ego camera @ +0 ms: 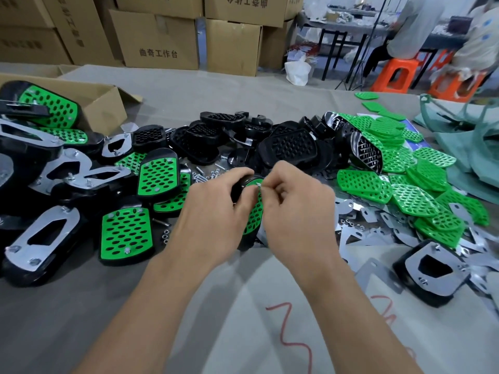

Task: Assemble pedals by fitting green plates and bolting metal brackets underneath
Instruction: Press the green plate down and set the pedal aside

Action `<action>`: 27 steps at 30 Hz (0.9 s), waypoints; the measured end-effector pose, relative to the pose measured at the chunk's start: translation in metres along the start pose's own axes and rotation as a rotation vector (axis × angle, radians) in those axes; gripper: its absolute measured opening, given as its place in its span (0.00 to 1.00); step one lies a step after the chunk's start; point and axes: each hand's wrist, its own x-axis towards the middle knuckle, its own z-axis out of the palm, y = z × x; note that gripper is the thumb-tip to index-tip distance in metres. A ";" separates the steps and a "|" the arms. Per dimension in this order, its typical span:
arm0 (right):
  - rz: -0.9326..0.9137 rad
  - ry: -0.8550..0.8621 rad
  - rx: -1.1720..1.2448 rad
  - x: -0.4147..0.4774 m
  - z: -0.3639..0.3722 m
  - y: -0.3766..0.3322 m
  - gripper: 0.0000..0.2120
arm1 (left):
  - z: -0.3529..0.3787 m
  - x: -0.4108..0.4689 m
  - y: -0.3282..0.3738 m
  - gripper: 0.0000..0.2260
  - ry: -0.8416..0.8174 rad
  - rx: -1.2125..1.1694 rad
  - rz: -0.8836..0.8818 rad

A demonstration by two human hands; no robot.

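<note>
My left hand (pixel 213 209) grips a black pedal (pixel 239 184) with a green perforated plate (pixel 255 211) set in it, held tilted on edge at the table's middle. My right hand (pixel 294 209) pinches a small silver bolt (pixel 258 185) at the plate's upper corner. Most of the pedal is hidden between my hands. Loose bolts and nuts (pixel 205 175) lie just beyond my hands. Bare black pedal bodies (pixel 286 147) are heaped behind them.
Finished pedals (pixel 125 234) with green plates and metal brackets (pixel 43 238) crowd the left, by an open cardboard box (pixel 105 103). Loose green plates (pixel 405 190) and flat metal brackets (pixel 359 233) pile up at right. Stacked cartons stand behind. People sit on orange stools far right.
</note>
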 end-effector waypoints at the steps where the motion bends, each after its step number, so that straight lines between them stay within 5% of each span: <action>1: -0.014 -0.010 -0.029 0.000 0.001 -0.002 0.08 | 0.000 0.000 0.000 0.13 0.003 -0.003 -0.011; 6: 0.428 -0.188 0.676 0.007 -0.015 0.003 0.10 | 0.006 -0.004 0.004 0.12 0.012 -0.087 -0.044; 11: -0.153 -0.010 -0.107 0.000 -0.004 0.002 0.08 | 0.009 0.001 0.004 0.11 0.013 -0.200 -0.099; 18: 0.278 -0.034 0.418 0.004 -0.002 0.010 0.05 | 0.013 0.002 -0.002 0.12 -0.010 -0.433 -0.177; 21: 0.409 -0.071 0.523 0.005 -0.003 0.019 0.19 | 0.013 0.003 -0.006 0.12 -0.030 -0.625 -0.237; 24: 0.340 -0.332 0.690 0.006 -0.003 0.020 0.12 | 0.012 0.003 -0.007 0.11 -0.158 -0.864 -0.313; 27: 0.328 -0.358 0.768 0.005 -0.005 0.019 0.07 | 0.013 0.002 -0.007 0.11 -0.175 -0.898 -0.316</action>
